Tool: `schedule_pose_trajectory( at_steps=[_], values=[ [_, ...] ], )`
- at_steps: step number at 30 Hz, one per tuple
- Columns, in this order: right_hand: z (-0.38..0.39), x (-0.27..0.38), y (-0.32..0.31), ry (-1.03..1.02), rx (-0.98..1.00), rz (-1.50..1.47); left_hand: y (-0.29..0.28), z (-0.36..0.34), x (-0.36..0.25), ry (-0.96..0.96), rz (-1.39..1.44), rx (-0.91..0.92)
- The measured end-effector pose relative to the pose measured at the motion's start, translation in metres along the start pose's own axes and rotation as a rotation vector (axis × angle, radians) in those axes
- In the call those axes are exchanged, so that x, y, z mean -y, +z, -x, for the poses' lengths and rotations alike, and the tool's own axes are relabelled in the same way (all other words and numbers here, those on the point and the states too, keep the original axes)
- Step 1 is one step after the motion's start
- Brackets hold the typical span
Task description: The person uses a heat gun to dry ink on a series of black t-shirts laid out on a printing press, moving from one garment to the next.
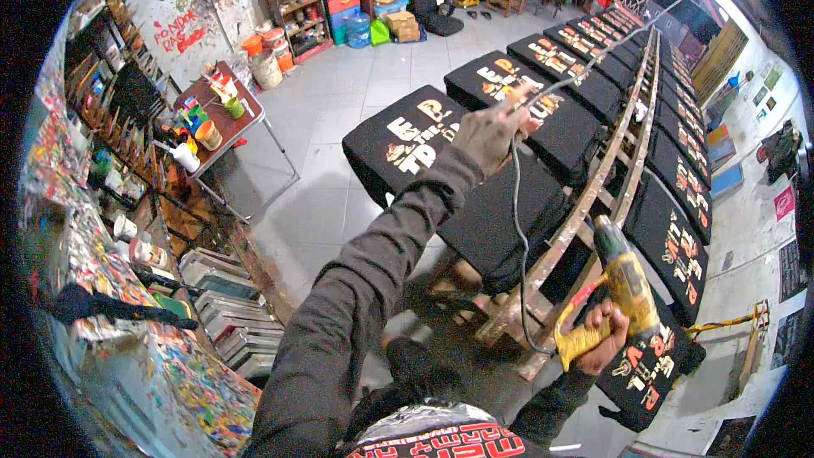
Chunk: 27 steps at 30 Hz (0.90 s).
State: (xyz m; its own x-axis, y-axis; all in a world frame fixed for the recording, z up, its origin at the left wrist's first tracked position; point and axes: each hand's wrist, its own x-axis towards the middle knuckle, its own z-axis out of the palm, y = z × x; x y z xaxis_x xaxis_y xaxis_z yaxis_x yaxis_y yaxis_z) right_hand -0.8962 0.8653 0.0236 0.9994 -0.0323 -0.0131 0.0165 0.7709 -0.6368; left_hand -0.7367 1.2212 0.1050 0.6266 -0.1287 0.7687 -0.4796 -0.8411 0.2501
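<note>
My right hand point(604, 335) is wrapped round the handle of a yellow and dark heat gun point(632, 280), its nozzle tilted up and away from me. From the handle's base a grey cord point(520, 220) loops up to my left hand point(494, 137), then stretches on toward the far upper right. The left fingers are partly bent about the cord, above the row of black printed T-shirts point(407, 140) laid flat on boards. The nearest shirt on the left is partly covered by my left forearm. Close to the gun lies another black printed shirt point(649, 373).
A long paint-stained wooden rack point(551, 263) runs away between the two shirt rows. On the left stand a small folding table point(254, 119) with paint pots and stacked screen frames point(233, 322). Shelves point(297, 13), buckets point(267, 72) and a water jug point(359, 31) are at the back.
</note>
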Motion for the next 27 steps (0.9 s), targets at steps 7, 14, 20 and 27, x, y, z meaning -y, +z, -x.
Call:
schedule_pose_trajectory(
  at_steps=[7,14,20,27],
  values=[
    [-0.030,-0.103,0.121,0.223,-0.180,0.188,-0.055,-0.006,0.098,0.106,0.005,0.247],
    [-0.123,-0.212,0.182,0.056,-0.420,0.672,-0.044,-0.031,0.217,0.169,0.035,0.361],
    [-0.183,-0.252,0.192,-0.066,-0.390,0.924,-0.028,-0.040,0.326,0.170,0.362,0.389],
    [-0.237,-0.291,0.232,-0.103,-0.440,1.138,-0.024,-0.056,0.406,0.054,0.400,0.628]
  ],
)
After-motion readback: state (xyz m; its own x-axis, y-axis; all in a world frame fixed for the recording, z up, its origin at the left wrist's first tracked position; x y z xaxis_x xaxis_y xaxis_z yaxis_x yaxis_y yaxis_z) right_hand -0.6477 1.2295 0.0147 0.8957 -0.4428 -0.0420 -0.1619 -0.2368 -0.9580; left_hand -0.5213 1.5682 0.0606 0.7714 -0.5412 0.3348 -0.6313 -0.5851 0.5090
